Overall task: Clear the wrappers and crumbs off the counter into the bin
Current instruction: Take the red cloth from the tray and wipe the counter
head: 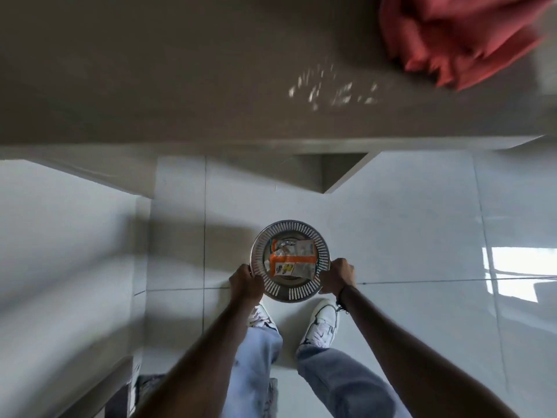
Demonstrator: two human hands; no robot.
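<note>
The wrappers (291, 260) are already seen inside the bin (262, 250), which is held at its rim on the floor by the left hand (245, 280) and right hand (339, 276), each grip closed around it, while crumbs (334, 93) are left near the tabletop's (150, 70) front edge.

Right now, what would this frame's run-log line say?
left hand: grips bin rim | right hand: grips rim | wrappers: in bin | crumbs: on counter | red cloth: on counter
</note>
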